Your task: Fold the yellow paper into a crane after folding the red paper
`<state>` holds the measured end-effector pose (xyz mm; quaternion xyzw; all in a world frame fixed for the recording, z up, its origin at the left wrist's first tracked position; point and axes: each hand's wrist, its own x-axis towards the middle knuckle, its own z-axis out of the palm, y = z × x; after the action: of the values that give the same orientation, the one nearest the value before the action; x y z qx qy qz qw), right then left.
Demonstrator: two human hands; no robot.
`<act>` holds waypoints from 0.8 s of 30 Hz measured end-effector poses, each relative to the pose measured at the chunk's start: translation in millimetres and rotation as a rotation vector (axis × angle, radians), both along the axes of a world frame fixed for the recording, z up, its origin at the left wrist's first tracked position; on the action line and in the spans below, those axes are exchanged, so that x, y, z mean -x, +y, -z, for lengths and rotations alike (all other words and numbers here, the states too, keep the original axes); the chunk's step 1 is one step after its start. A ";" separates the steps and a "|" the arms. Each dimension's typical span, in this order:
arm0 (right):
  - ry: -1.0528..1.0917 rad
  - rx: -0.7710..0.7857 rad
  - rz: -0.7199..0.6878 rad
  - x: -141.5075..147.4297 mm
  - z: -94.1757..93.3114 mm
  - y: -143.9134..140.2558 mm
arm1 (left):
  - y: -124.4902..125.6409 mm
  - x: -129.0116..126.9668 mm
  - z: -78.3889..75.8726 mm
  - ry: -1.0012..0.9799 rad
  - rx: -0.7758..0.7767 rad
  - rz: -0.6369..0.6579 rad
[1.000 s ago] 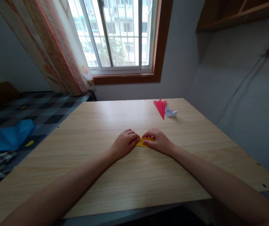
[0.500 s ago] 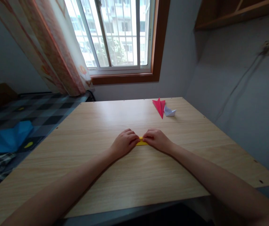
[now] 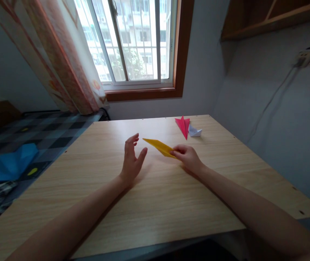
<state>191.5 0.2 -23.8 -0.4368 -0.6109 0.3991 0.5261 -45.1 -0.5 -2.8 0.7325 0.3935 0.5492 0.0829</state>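
Your right hand (image 3: 189,158) pinches one end of narrow yellow folded paper strip (image 3: 160,146), far tip unsupported (left hand (image 3: 132,159) released, nearby). Judgement: strip may droop, folds spring apart.

Yellow folded paper (image 3: 160,147): long, narrow, pointed strip w/ a crease along its length, flat sharp tip. Lifted off the tabletop (image 3: 171,203), tilted, free tip aiming approx 10 o'clock, other end pinched in right hand (image 3: 188,158) at approx 4 o'clock. Sits near tabletop centre, just right of the spread left hand (image 3: 132,161), not touching it.
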 end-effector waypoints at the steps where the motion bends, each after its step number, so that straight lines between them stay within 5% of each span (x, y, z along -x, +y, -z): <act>1: 0.143 0.066 -0.022 1.0 0.5 0.8 | 2.2 -0.4 2.0 -0.069 0.096 0.063; 5: 0.407 0.243 -0.118 8.5 -4.4 -5.4 | 1.6 -9.7 6.0 -0.149 0.466 0.342; 10: 0.468 0.366 -0.216 17.0 -11.9 -19.6 | -12.7 -23.7 -2.5 -0.181 0.615 0.559; 24: 0.482 0.465 -0.392 25.5 -7.6 -27.3 | -24.1 -28.3 -15.3 -0.314 0.729 0.499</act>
<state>166.0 -27.1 -16.2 -0.3131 -0.4349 0.7110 0.4553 -16.8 -24.5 12.5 0.6359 0.3554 0.4427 0.5229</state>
